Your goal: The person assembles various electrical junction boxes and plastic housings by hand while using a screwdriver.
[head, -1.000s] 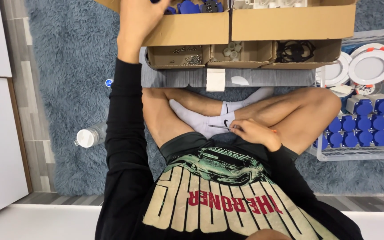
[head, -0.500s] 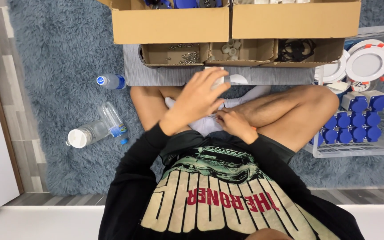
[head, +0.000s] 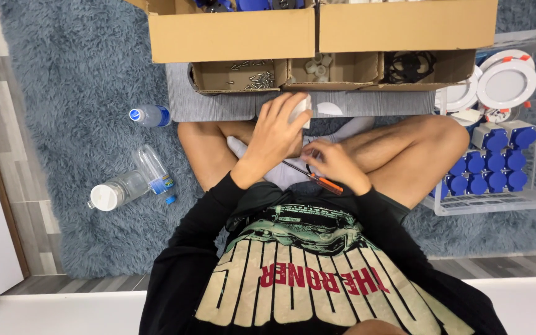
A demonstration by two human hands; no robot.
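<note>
Left hand [head: 277, 133] wrapped over a small white boxy part [head: 301, 109], fingers curled along its top and near side; only the upper edge and one corner show, so its full shape cannot be told. The part sits over the crossed legs, just in front of the grey mat [head: 218, 105].

Right hand [head: 336, 164] closed around a slim screwdriver [head: 308, 175] with an orange handle and dark shaft; shaft points toward the left hand, handle end pokes out past the knuckles. The tip looks hidden under the left palm.

Person sits cross-legged on a shaggy blue-grey rug [head: 75, 93]. Ahead, large open cardboard boxes [head: 237, 34]; below them three shallow cardboard trays [head: 317, 77], one with screws, one with small white pieces, one with black cable.

On the person's right, a clear plastic crate [head: 497, 201] holds blue plug-like fittings and round white lamp discs. On the left, plastic bottles [head: 128, 186] lie on the rug. Grey wood-look floor [head: 10, 155] borders the rug.
</note>
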